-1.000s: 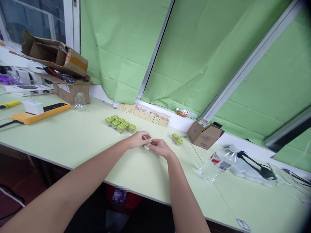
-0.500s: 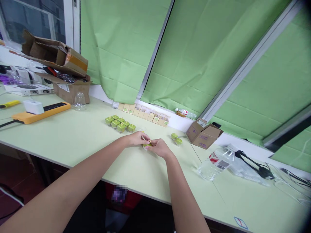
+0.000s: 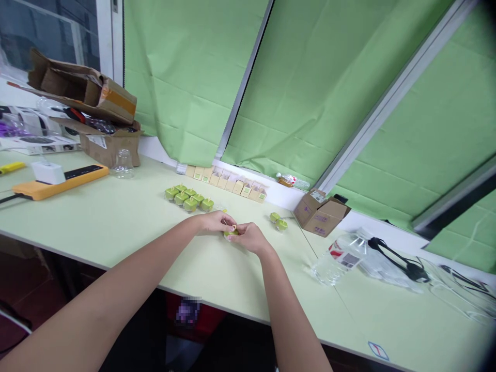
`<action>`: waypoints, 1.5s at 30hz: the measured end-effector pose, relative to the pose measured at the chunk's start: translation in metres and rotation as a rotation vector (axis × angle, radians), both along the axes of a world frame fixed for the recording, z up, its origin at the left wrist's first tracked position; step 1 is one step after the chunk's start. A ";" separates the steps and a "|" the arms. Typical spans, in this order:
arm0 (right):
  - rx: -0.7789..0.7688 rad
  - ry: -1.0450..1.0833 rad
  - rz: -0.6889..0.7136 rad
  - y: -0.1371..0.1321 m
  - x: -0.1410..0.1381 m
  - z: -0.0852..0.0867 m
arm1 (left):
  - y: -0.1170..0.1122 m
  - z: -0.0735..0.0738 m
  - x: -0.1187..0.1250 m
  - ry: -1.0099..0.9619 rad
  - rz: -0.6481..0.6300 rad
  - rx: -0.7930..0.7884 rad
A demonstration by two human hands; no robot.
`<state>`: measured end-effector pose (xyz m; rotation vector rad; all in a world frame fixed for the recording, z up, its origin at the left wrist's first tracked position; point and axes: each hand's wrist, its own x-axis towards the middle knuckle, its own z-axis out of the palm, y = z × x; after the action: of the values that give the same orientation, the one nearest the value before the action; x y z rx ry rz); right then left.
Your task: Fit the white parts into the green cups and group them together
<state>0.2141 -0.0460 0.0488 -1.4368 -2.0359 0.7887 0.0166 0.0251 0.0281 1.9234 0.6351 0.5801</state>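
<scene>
My left hand (image 3: 214,222) and my right hand (image 3: 248,237) meet over the middle of the pale green table (image 3: 116,222). Both pinch one small green piece (image 3: 231,233) between their fingertips, just above the tabletop. A cluster of several similar green pieces (image 3: 188,198) stands beyond my left hand. Two more green pieces (image 3: 278,221) sit to the right, beyond my right hand.
A row of small tan boxes (image 3: 225,181) lines the sill under the green blinds. A small open carton (image 3: 320,212) and clear plastic bags with black cables (image 3: 372,256) lie at the right. An orange power strip (image 3: 58,181), a glass dome (image 3: 122,164) and torn cartons (image 3: 85,113) stand at the left.
Both hands stay together on the small piece, shifting slightly. The piece between the fingers looked whitish a second ago and shows green now. The view has drifted a little.
</scene>
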 end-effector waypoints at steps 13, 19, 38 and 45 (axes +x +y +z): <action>0.028 -0.026 0.008 0.002 0.000 0.001 | -0.006 0.003 0.002 -0.060 -0.020 -0.004; -0.004 -0.008 0.040 -0.012 -0.007 0.001 | -0.018 0.008 -0.009 -0.001 -0.008 0.027; 0.027 -0.020 0.048 -0.015 -0.009 0.003 | -0.027 0.008 -0.010 -0.036 -0.055 0.073; 0.040 -0.038 -0.031 0.004 -0.001 0.001 | -0.013 0.000 0.007 -0.121 -0.005 0.059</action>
<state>0.2133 -0.0415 0.0496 -1.4687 -2.0412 0.7093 0.0239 0.0125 0.0279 1.9273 0.5408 0.7132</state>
